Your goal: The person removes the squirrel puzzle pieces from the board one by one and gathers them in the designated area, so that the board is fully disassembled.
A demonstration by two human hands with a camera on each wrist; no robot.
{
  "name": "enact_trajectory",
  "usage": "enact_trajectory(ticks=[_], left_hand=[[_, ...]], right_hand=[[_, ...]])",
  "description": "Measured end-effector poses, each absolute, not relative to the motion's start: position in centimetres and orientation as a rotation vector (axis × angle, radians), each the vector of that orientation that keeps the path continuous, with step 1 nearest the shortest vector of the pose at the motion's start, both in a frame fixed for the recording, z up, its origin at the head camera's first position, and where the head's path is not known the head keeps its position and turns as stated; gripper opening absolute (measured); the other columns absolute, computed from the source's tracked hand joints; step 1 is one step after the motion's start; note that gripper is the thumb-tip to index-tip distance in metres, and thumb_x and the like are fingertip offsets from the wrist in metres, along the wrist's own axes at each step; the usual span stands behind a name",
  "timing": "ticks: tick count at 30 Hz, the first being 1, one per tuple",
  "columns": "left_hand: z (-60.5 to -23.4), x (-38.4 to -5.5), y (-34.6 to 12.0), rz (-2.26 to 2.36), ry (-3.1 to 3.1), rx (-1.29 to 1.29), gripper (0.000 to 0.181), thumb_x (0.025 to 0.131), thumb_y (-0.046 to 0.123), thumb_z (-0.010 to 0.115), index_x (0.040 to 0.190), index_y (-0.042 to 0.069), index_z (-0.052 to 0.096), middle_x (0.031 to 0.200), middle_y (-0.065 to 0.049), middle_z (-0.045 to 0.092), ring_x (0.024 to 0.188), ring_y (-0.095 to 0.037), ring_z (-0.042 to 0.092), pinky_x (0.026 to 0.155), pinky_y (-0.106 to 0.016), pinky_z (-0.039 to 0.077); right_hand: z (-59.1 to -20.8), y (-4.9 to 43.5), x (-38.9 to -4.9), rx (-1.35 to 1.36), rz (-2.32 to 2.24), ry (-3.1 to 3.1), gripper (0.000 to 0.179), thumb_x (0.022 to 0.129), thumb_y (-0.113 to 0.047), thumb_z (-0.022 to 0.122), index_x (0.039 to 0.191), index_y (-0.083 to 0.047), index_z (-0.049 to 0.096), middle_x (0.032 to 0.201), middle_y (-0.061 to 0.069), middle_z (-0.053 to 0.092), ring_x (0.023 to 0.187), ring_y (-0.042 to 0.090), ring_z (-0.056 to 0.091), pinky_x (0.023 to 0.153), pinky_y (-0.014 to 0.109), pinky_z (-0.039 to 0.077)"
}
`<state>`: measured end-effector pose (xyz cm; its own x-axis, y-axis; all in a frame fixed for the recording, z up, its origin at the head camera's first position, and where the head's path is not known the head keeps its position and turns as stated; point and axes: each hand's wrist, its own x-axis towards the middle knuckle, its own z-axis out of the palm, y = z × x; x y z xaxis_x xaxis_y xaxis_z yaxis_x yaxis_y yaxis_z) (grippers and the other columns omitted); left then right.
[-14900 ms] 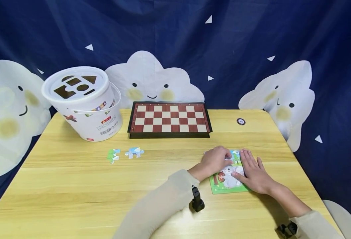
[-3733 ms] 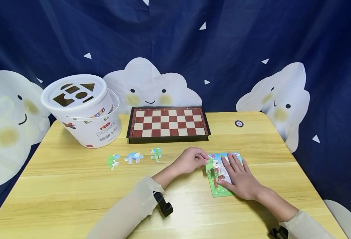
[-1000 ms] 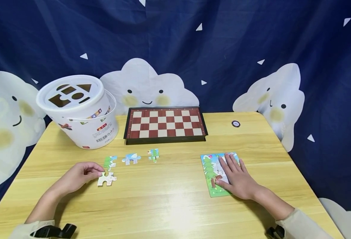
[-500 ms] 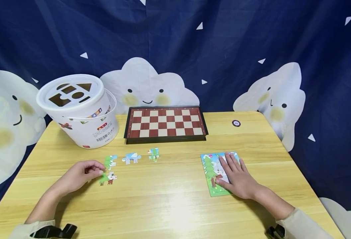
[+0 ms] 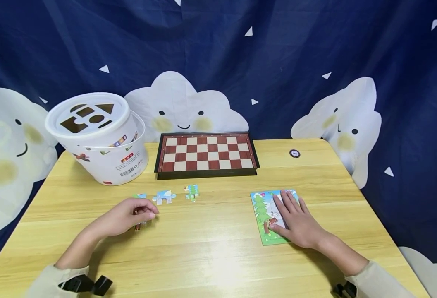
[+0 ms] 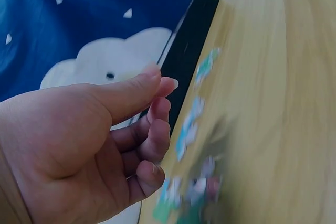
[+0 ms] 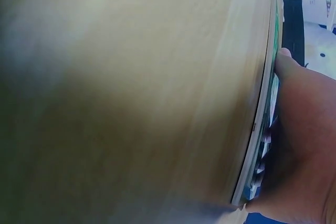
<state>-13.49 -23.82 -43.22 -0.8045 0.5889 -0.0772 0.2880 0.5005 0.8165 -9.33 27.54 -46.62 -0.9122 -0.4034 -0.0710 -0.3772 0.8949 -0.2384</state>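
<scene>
My left hand (image 5: 123,217), fingers loosely curled and holding nothing, hovers over the left of the table. Below it lies a puzzle piece with red-brown and green print (image 5: 138,227), mostly hidden by the hand in the head view. Just behind, a green and blue puzzle piece (image 5: 140,195) is partly covered too. In the left wrist view the thumb and fingertips (image 6: 152,72) come together with nothing visible between them. At the right, my right hand (image 5: 298,225) lies flat with spread fingers on the jigsaw puzzle board (image 5: 259,207), which shows a green tree and a pale animal.
Farther right in the row are a blue puzzle piece (image 5: 164,197) and a green tree piece (image 5: 192,192). Behind them stands a folded chessboard (image 5: 207,154). A white lidded bucket (image 5: 106,161) is at the back left, a round chip (image 5: 294,153) at the back right.
A puzzle piece moved from the board to the left and was turned from its pale back to its printed side. The left hand let it go and shifted right. The right hand stayed.
</scene>
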Motion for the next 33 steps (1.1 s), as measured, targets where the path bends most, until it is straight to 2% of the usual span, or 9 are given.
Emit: enact_trajectory(ticks=[7,14,19,23,27,33], left_hand=[[-42.6,-14.9,-20.2,1.122,2.372,0.836,0.012,0.102,0.017,0.064,0.106,0.008,0.072,0.089,-0.003,0.066,0.078,-0.010,0.056,0.071,-0.026,0.050],[-41.9,-16.8,-15.5,1.133,2.383,0.930,0.015,0.102,0.017,0.064,0.110,0.008,0.072,0.092,0.007,0.065,0.086,-0.012,0.057,0.078,-0.028,0.051],[-41.6,-18.1,-11.3,1.190,2.384,1.033,0.016,0.102,0.014,0.063,0.111,0.004,0.072,0.097,0.000,0.070,0.089,-0.012,0.059,0.083,-0.031,0.052],[-41.8,-18.5,-7.8,1.237,2.383,1.060,0.016,0.102,0.013,0.063,0.112,0.004,0.072,0.101,0.001,0.070,0.092,-0.012,0.060,0.084,-0.030,0.053],[-42.3,-18.4,-4.5,1.220,2.385,1.039,0.019,0.101,0.014,0.065,0.117,0.004,0.071,0.100,0.004,0.068,0.090,-0.011,0.061,0.082,-0.027,0.053],[-43.4,-17.8,-0.4,1.096,2.440,1.039,0.027,0.101,0.019,0.066,0.125,0.007,0.069,0.105,0.002,0.066,0.076,-0.006,0.059,0.073,-0.020,0.051]], right_hand=[[-46.5,27.6,-9.3,-0.616,-0.339,2.933,0.090,0.099,-0.055,0.058,0.159,0.003,0.023,0.165,0.027,0.014,0.152,0.046,0.011,0.117,0.068,0.011],[-46.2,28.2,-9.4,-0.623,-0.405,2.920,0.092,0.100,-0.052,0.059,0.158,0.007,0.019,0.164,0.028,0.017,0.151,0.048,0.013,0.117,0.068,0.013],[-45.8,29.2,-9.5,-0.585,-0.405,2.915,0.094,0.099,-0.053,0.060,0.158,0.007,0.018,0.165,0.028,0.014,0.152,0.046,0.011,0.116,0.069,0.012],[-46.0,30.0,-9.3,-0.578,-0.386,2.915,0.095,0.099,-0.053,0.061,0.158,0.007,0.017,0.165,0.029,0.012,0.153,0.045,0.009,0.116,0.070,0.011],[-46.2,30.2,-9.2,-0.586,-0.380,2.910,0.095,0.099,-0.052,0.060,0.158,0.007,0.016,0.165,0.029,0.012,0.153,0.046,0.008,0.116,0.070,0.011],[-46.5,30.2,-9.3,-0.585,-0.381,2.896,0.093,0.100,-0.053,0.058,0.160,0.004,0.016,0.166,0.028,0.010,0.153,0.045,0.006,0.116,0.069,0.010]])
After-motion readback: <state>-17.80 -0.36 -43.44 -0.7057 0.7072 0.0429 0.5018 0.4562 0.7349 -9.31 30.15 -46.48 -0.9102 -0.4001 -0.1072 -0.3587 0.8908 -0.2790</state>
